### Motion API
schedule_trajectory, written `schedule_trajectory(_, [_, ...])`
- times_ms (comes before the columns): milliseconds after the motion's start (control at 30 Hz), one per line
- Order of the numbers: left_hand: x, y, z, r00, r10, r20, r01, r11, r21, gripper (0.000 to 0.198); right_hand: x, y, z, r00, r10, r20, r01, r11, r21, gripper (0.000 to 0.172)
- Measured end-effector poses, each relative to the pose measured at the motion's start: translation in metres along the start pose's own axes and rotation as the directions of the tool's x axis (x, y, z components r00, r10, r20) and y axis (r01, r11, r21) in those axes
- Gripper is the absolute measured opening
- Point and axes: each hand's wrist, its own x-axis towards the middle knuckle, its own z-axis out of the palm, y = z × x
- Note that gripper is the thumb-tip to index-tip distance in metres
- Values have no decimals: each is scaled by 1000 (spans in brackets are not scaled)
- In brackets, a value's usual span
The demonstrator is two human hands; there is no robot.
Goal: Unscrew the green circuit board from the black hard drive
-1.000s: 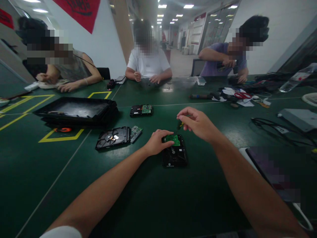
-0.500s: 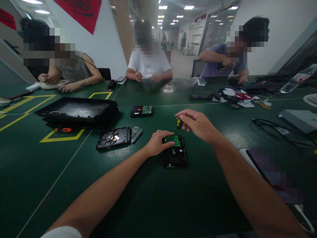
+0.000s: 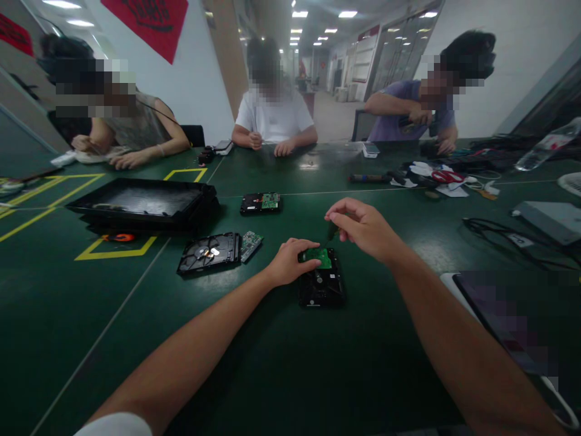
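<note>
rested the left hand [image 3: 289, 263] over the hard drive [image 3: 320, 289], with thumb and forefinger spread on the green circuit board [image 3: 324, 257] at its far end, apparently to brace it flat on the surface [image 3: 254, 369]; could not tell, with the other fingers hidden, about a grip on the edge. pinched the screwdriver [image 3: 332, 231] in the right hand [image 3: 357, 223], with fingers closed round its upper part, near the drive's far right corner. could not make out the tip or any contact. looked to be at the step of driver work along the board's far edge. called next, by judgement, for seating the tip squarely, keeping the shaft upright and holding the drive still. had a loose circuit board [image 3: 251, 246] and a second hard drive [image 3: 252, 206] apart, to the left.
</note>
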Motion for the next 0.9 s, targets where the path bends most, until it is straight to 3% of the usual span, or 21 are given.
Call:
schedule_trajectory(367, [0,-1,0,1000,-2,4,2,1000,-5,49,2,12,2,997,-48,53,47,999,24,34])
schedule_trajectory(533, [0,0,-1,1000,-4,14,4,1000,-1,50,0,18,2,992,-119,-48,110,981,-163,42])
schedule_trajectory(733, [0,1,-1,1000,-5,7,5,1000,8,49,-1,15,6,968,-247,-42,212,897,-388,29])
schedule_trajectory(900, [0,1,-1,1000,-5,8,5,1000,14,48,1,18,4,951,-308,-24,267,856,-442,32])
